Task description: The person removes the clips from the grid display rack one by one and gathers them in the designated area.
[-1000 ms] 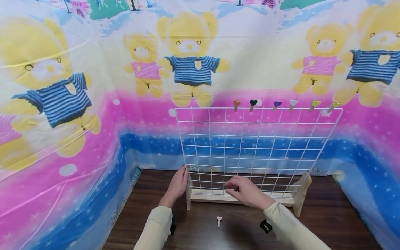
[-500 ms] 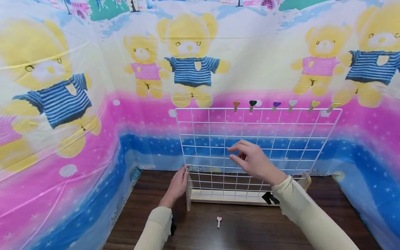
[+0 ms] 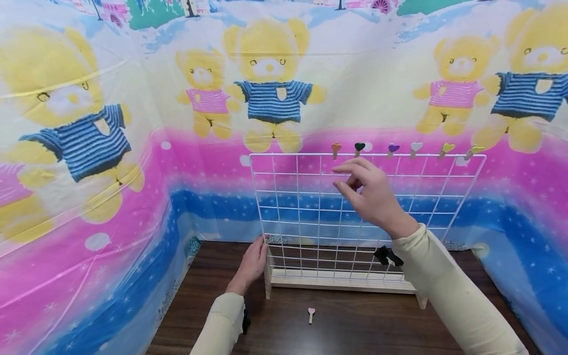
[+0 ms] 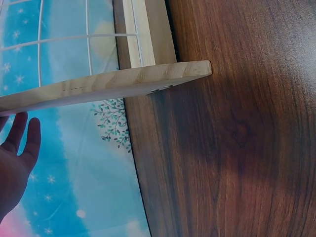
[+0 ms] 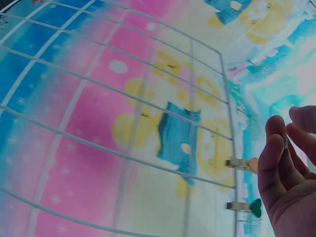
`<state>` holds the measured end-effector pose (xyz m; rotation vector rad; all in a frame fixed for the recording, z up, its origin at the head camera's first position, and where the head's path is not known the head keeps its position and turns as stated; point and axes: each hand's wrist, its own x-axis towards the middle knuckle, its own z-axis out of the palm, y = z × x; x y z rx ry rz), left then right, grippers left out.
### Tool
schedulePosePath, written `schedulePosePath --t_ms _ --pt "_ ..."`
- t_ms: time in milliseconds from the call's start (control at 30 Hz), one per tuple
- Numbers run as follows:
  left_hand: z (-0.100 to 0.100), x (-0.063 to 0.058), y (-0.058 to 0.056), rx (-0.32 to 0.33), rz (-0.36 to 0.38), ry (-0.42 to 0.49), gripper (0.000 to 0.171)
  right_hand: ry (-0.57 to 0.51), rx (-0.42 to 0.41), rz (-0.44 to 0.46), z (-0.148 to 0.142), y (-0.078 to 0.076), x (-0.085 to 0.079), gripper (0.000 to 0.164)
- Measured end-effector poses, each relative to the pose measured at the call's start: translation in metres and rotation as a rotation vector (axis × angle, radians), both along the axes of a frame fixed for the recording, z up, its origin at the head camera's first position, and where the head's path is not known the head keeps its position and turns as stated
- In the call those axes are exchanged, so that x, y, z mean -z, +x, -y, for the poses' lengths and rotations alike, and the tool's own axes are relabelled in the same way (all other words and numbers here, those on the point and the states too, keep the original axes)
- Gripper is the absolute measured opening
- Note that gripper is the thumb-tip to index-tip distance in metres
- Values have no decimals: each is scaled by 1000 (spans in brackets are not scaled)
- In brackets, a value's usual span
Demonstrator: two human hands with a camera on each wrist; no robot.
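A white wire grid panel [image 3: 288, 154] stands upright in a wooden base [image 3: 346, 285]. My left hand [image 3: 253, 261] touches the base's left wooden leg [image 4: 113, 80] with straight fingers. In front of the panel's upper middle is my right hand [image 3: 372, 190], thumb and index finger apart and nothing seen between them. Just above it, an orange heart clothespin [image 3: 336, 149] and a dark green heart clothespin [image 3: 359, 148] sit on the top wire. Further right are a purple one [image 3: 393, 148], a white one and two yellow ones. A pink heart clothespin [image 3: 311, 314] lies on the table.
The dark wood table [image 3: 195, 315] carries the rack. Behind and on both sides hangs a cloth [image 3: 364, 88] printed with teddy bears. Black straps hang at both wrists.
My right hand has risen from near the rack's base to just below its top wire, moving slightly right. The left hand and the clothespins have stayed in place.
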<state>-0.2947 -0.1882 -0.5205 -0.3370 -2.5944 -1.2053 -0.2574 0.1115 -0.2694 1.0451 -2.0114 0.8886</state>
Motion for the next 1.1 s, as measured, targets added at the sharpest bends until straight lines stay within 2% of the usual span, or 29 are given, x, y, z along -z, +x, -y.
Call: schedulePosePath --t_ms 167,333,467,733,900,1100 --pt "0 0 0 2 -6 1 36 -65 16 -43 3 -4 -17 30" --pt "-1 -1 0 4 -11 -6 36 -48 79 -18 6 -10 -30 31" --pt "0 -2 1 8 -7 1 36 5 139 48 5 -15 -36 33" --pt "-1 -2 0 10 -8 0 36 91 193 272 6 -19 -41 34" --pt "0 0 0 7 -11 -12 36 113 202 320 8 -24 -41 34" --pt "-1 -2 0 6 -9 -9 36 87 202 338 10 -31 -40 34"
